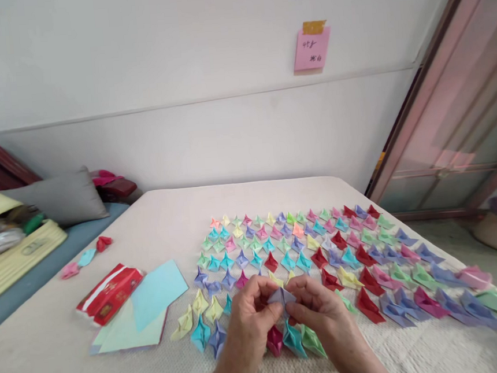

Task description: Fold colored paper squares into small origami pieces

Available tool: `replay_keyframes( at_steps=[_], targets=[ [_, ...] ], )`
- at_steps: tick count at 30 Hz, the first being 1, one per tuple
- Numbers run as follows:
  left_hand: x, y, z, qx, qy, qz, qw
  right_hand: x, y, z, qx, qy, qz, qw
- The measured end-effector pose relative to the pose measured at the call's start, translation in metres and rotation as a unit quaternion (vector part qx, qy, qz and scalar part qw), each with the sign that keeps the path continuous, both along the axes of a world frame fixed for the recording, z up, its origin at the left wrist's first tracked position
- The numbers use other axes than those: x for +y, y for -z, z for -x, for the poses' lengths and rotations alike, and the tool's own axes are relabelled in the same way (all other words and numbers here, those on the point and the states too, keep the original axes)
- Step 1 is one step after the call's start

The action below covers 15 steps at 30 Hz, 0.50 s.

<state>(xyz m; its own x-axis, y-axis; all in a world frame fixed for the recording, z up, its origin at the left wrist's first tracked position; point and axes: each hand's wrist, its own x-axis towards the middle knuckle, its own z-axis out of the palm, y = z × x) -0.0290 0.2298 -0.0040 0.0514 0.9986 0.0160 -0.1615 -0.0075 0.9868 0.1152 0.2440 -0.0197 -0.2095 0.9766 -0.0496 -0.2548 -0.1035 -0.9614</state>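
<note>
Between my two hands is a small folded purple paper (281,295), pinched from both sides by thumbs and fingers. My left hand (253,316) grips its left side and my right hand (318,308) its right side. Just below and behind the hands stand folded paper boats: a magenta boat (275,341), a cyan boat (293,340) and a green boat (313,340). Many more paper boats in several colours, such as a red boat (369,306), spread in rows beyond and to the right. The hands hide part of these rows.
On the left of the cream-covered surface (164,217) lie a red packet (110,294), light blue paper sheets (159,290) and crumpled pink, blue and red pieces (86,257). Further left are a grey pillow (64,197) and a yellow box (24,258). A pink note (312,49) is taped to the wall.
</note>
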Motion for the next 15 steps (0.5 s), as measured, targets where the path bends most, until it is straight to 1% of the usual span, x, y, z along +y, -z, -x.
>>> replay_keyframes(
  at_steps=[6,11,15],
  targets=[
    [0.003,0.0031,0.0024,-0.023,-0.02,0.034,0.999,-0.0011,-0.0021,0.0026,-0.011,0.017,-0.021,1.0],
    [0.0049,0.0073,0.0039,0.014,-0.029,0.009,0.999,0.0004,-0.0047,0.0068,-0.012,0.006,0.003,1.0],
    [0.0028,0.0045,0.0029,0.022,-0.037,0.012,0.999,0.0005,-0.0079,0.0077,-0.029,0.02,0.005,0.999]
  ],
)
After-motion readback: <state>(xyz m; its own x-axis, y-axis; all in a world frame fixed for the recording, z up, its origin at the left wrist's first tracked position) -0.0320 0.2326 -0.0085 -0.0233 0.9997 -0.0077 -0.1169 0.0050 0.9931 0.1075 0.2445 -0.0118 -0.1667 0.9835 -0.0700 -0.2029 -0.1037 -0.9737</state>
